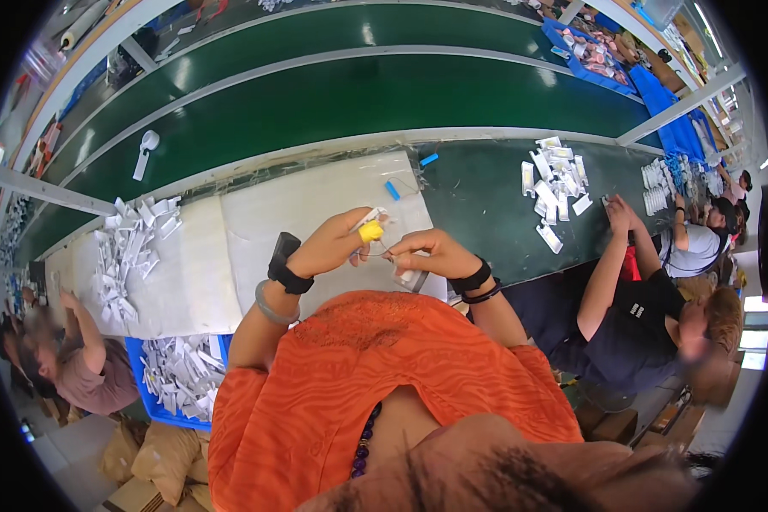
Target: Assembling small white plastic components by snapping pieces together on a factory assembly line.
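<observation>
My left hand is closed around a small white plastic part held over the bench. Something yellow covers a fingertip or lies against the part; I cannot tell which. Close by, my right hand pinches at what looks like a thin wire running between the two hands. Just beyond them lies a small blue cylinder with a fine lead, and a second blue piece rests farther right. A pale flat piece shows beneath my right hand.
White plastic parts are heaped on the left, above a blue crate of similar pieces. More white parts lie on the right. A green conveyor belt runs behind a rail, carrying a white round-headed piece. Co-workers sit at both sides.
</observation>
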Action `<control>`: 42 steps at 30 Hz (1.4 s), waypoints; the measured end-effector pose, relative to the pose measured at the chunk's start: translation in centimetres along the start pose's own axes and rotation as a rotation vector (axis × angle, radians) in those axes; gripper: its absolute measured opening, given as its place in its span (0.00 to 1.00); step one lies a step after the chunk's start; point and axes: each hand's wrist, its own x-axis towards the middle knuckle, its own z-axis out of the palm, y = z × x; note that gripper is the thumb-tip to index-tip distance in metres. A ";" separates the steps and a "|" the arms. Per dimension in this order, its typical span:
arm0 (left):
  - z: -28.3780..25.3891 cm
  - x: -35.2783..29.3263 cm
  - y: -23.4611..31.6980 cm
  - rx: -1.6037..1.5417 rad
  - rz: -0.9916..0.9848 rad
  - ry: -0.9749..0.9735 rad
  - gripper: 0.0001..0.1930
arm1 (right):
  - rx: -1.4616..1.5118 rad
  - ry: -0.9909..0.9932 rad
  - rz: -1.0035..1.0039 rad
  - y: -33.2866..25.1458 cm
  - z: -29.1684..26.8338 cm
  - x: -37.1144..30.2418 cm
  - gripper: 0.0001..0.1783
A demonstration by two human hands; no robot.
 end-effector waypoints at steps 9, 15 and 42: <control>2.0 1.2 0.0 -0.226 0.063 0.245 0.12 | -0.770 0.776 -0.549 0.5 1.7 2.8 0.07; 2.0 0.7 0.2 -0.388 0.029 0.292 0.14 | -0.652 0.708 -0.513 0.2 2.4 3.2 0.08; 2.9 -2.1 0.5 -0.081 0.229 0.337 0.18 | -0.815 0.613 -0.742 -0.2 3.6 4.4 0.13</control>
